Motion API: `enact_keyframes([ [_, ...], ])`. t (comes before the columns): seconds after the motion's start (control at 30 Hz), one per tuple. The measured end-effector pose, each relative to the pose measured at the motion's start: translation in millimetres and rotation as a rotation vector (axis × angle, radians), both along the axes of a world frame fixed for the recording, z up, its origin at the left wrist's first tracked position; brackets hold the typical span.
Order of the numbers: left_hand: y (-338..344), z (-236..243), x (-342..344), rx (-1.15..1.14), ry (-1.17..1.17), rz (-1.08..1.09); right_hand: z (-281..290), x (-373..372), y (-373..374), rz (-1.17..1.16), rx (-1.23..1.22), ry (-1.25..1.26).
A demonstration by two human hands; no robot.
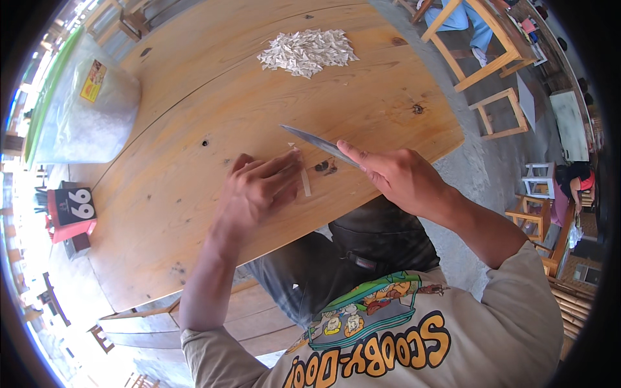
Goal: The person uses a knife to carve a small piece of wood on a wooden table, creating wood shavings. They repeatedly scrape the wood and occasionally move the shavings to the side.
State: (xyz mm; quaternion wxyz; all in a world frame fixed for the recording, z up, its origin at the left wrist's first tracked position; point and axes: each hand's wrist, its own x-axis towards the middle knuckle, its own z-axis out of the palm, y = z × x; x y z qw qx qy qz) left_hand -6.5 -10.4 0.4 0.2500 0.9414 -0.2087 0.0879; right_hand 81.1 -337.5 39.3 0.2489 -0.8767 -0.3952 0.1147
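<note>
On the wooden table (213, 207), my left hand (259, 184) is bent over a narrow whitish strip (306, 183), its fingertips pressed at the strip's far end. I cannot tell if the strip is paper or something else. A tiny white piece (291, 144) lies just beyond those fingertips. My right hand (398, 178) grips a knife (317, 143), thumb along the blade's back near the handle. The blade points to the far left, just past the left fingertips. Farther back rests a heap of small white, mostly triangular pieces (307, 53).
At the left stands a large clear plastic container (110, 123) with a green rim and whitish contents. Near it is a red and black table holder (71, 210). The table's near edge crosses above my lap. Wooden stools (501, 113) and other people are off to the right.
</note>
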Motion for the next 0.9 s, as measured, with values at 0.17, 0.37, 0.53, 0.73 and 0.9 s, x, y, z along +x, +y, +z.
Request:
enact_keyframes([
  [0.17, -1, 2, 0, -0.013, 0.005, -0.004, 4, 1, 2, 0.054, -0.052, -0.005],
  [0.37, 0, -2, 0, -0.002, -0.039, -0.017, 0, 4, 5, 0.042, -0.131, -0.031],
  [0.53, 0, -1, 1, 0.002, -0.068, -0.056, -6, 45, 10, -0.026, -0.070, -0.129],
  [0.73, 0, -5, 3, -0.053, -0.092, -0.062, -11, 101, 18, -0.083, -0.065, -0.237],
  [0.9, 1, -2, 3, -0.049, -0.057, -0.047, -3, 88, 22, -0.062, -0.008, -0.222],
])
